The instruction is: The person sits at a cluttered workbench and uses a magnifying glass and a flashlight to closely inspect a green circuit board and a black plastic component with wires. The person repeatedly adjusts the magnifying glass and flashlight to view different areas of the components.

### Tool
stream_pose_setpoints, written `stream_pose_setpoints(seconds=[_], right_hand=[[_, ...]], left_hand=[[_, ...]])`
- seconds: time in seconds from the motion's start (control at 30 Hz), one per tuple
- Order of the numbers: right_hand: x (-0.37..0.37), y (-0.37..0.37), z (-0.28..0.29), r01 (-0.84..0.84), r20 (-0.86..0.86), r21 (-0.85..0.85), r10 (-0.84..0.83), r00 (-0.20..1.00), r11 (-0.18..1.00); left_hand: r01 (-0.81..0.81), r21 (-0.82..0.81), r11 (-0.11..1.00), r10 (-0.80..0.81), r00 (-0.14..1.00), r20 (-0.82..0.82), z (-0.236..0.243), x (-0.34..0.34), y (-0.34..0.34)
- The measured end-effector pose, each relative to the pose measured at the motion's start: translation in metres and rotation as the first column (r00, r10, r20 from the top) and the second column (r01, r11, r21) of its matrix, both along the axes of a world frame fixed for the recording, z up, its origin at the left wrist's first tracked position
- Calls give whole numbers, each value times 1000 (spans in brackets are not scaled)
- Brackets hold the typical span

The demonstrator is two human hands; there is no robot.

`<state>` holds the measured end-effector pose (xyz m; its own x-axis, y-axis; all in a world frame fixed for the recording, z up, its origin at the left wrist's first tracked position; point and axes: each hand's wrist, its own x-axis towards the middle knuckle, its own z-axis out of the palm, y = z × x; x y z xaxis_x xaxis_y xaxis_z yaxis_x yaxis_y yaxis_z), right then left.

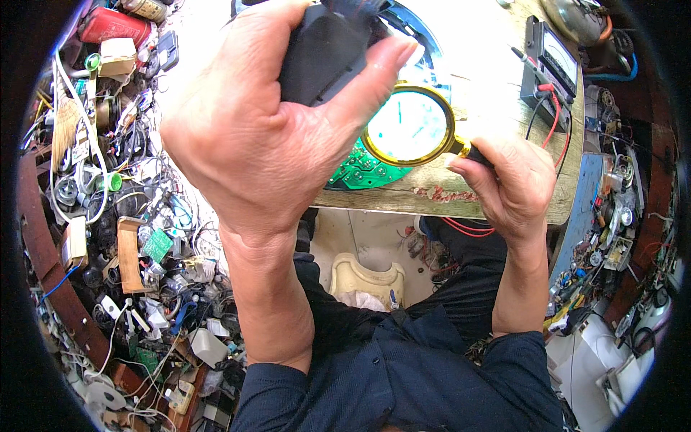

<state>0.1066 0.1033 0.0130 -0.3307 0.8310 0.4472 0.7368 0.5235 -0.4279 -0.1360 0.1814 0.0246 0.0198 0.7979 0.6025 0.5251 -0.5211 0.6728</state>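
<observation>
My left hand is wrapped round a black boxy object, raised above the bench; its kind cannot be made out. In my right hand is the dark handle of a magnifying glass with a gold-coloured rim, pinched between thumb and fingers. The lens is over a green circuit board near the bench's front edge, and bright glare fills the glass. Behind it curves the rim of a round blue-grey housing, partly hidden by my left hand and the black object.
An analog multimeter with red and black leads stands at the wooden bench's right end. Heaps of electronic scrap crowd the left, with more parts at the right. A cream plastic stool is below, between my legs.
</observation>
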Motion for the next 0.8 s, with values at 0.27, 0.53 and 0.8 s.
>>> stream_pose_setpoints(seconds=[0.27, 0.53, 0.8], right_hand=[[4, -2, 2, -17, 43, -48, 19, 999, 999], [3, -2, 4, -9, 39, -39, 11, 999, 999], [1, -1, 5, -11, 13, -20, 11, 1000, 1000]], left_hand=[[17, -60, 998, -25, 990, -135, 12, -2, -1], [17, -37, 999, -23, 984, -177, 14, -2, -1], [4, -71, 997, -15, 987, -158, 13, -1, -2]])
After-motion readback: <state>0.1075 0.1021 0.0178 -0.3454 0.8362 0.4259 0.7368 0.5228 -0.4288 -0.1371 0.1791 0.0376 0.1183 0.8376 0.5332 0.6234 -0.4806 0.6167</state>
